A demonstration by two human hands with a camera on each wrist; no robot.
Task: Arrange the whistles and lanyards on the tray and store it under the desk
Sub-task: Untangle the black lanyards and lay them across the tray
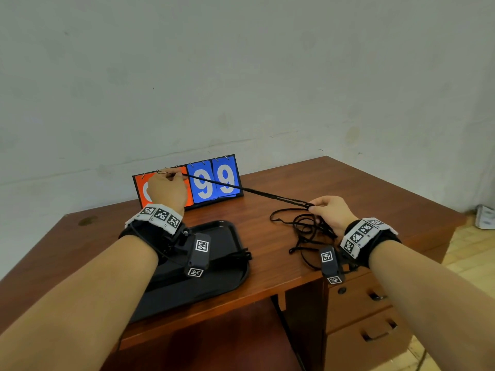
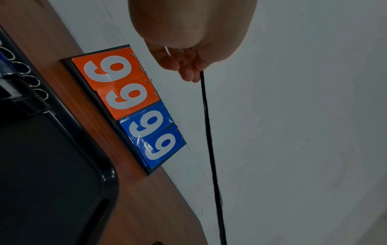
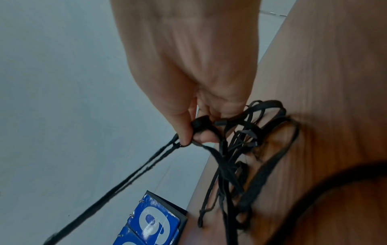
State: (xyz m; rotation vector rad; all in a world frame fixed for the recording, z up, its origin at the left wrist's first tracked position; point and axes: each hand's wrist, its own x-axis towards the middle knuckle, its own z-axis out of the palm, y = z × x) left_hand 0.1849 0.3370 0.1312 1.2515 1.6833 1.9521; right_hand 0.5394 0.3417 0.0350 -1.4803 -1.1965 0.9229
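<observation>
My left hand (image 1: 166, 190) and right hand (image 1: 330, 212) each pinch one lanyard (image 1: 241, 189) in their fingers, stretched taut, running far-left to near-right above the bench (image 1: 348, 183).

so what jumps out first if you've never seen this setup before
A black lanyard is stretched taut above the desk, pinched by the left hand and the right hand. Behind it stands an orange and blue flip scoreboard showing nines, with a black tray at front left and tangled lanyards under the right hand.

Pale wall (image 1: 241, 62), brown wooden desk (image 1: 348, 188)
</observation>
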